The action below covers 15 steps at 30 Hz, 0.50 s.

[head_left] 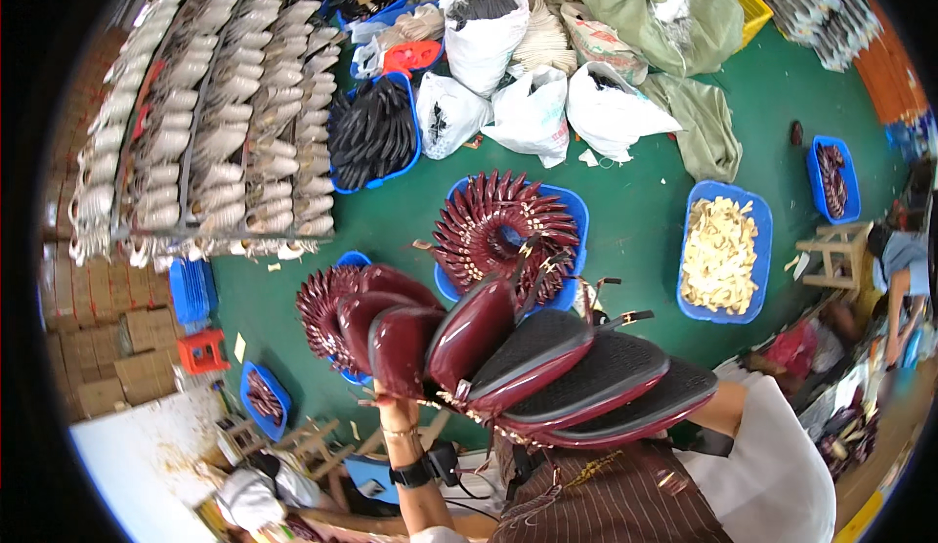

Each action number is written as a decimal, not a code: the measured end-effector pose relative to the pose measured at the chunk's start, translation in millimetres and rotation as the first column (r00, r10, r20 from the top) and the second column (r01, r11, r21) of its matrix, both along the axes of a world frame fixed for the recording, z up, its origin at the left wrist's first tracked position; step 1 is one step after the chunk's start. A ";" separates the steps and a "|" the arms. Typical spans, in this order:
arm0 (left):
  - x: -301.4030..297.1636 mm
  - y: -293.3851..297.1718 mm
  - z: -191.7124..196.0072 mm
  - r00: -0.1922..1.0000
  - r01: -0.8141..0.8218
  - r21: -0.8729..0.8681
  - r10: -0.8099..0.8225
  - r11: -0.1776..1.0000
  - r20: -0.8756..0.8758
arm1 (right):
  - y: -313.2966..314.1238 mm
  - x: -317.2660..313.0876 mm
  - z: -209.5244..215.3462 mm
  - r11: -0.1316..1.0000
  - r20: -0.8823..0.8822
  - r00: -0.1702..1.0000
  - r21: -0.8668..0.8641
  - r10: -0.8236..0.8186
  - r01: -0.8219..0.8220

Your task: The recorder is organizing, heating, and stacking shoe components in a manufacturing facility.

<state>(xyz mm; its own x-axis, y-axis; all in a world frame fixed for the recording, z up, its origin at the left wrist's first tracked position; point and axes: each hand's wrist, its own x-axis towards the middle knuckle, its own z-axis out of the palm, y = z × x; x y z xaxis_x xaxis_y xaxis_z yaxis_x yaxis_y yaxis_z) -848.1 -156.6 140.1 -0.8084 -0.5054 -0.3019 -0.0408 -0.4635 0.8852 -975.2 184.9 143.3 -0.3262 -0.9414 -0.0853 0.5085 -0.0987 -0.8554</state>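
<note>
A fanned bundle of shoe soles [489, 333], glossy burgundy with black treads on some, is held up before my body. My left hand [397, 408] grips its lower left edge, its fingers mostly hidden behind the soles; a black band circles the wrist. At the bundle's right end my right forearm [721, 410] reaches in behind it, and the soles hide that hand. Beyond the bundle stands a blue basket [580, 213] with burgundy soles [489, 213] coiled in a ring. More burgundy soles [322, 310] fill a smaller blue basket [354, 260] to its left.
A rack of pale shoes [220, 123] stands at the far left, near a blue crate of black soles [373, 128]. White sacks [528, 113] line the back. To the right are a blue basket [764, 250] of cream pieces, a wooden stool [831, 255] and a seated person [904, 269].
</note>
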 end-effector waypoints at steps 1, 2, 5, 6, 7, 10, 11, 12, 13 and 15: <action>-24.7 -16.8 4.4 0.995 0.009 0.088 -0.018 0.996 0.097 | -11.1 9.5 -10.7 0.996 0.036 0.995 -0.002 -0.094 0.094; -43.3 -36.2 -9.9 0.988 0.151 -0.002 -0.151 0.989 -0.033 | -23.1 20.5 -21.6 0.982 0.072 0.979 -0.001 -0.190 0.190; -95.1 -97.1 -45.3 0.962 0.268 -0.002 -0.268 0.963 0.053 | -72.5 62.6 -60.9 0.873 0.187 0.856 0.022 -0.481 0.486; -127.0 -102.4 -46.9 0.956 0.228 0.036 -0.231 0.973 0.183 | -98.8 78.5 -77.1 0.803 0.225 0.777 0.043 -0.588 0.594; -155.5 -98.3 -33.0 0.817 0.554 0.003 -0.544 0.832 -0.191 | -119.3 95.2 -89.9 0.719 0.261 0.682 0.080 -0.684 0.690; -225.1 -65.0 -14.8 0.624 0.781 -0.073 -0.772 0.620 0.123 | -144.9 155.6 -114.8 0.481 0.357 0.389 0.219 -0.849 0.849; -235.4 -54.6 -25.4 0.574 0.796 -0.318 -0.809 0.515 0.128 | -163.7 166.0 -124.5 0.401 0.389 0.290 0.243 -0.874 0.883; -248.1 -49.0 -36.5 0.422 0.886 -0.302 -0.881 0.351 0.215 | -182.3 165.7 -141.9 0.318 0.410 0.193 0.264 -0.891 0.911; -260.1 -27.3 -48.1 0.337 0.921 -0.259 -0.928 0.290 0.161 | -193.5 173.4 -158.1 0.221 0.420 0.079 0.301 -0.904 0.928; -274.4 5.2 -83.8 0.193 0.951 -0.279 -0.961 0.133 0.200 | -216.0 175.7 -194.1 0.049 0.439 -0.131 0.375 -0.889 0.926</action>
